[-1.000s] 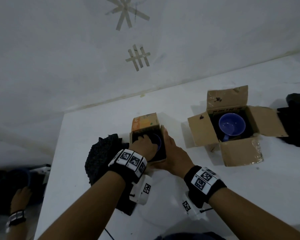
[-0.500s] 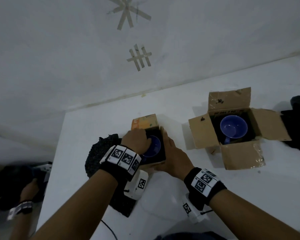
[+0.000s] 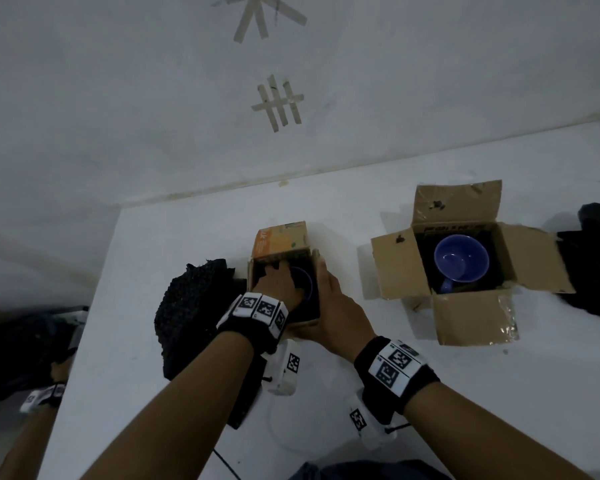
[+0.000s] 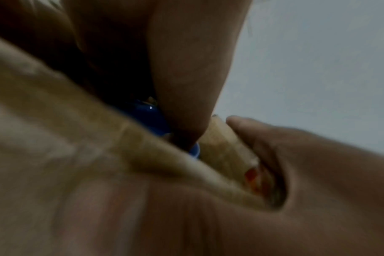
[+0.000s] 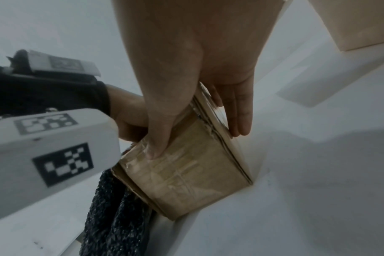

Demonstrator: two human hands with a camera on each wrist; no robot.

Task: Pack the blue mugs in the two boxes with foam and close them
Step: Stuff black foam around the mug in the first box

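Blue mug point(image 3: 305, 286) sits in the small box point(image 3: 280, 242), right under the left hand point(image 3: 277, 285), whose grip I cannot tell; the right hand point(image 3: 337, 308), fingers straight, braces the box's right wall.

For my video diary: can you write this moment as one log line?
left hand: inside small box, over mug, grip unclear | right hand: braces small box | big box: open, second mug inside

No words legible; square black-and-white code markers point(image 3: 266, 309) show on the left wristband point(image 3: 243, 329) and right wristband point(image 3: 426, 382).
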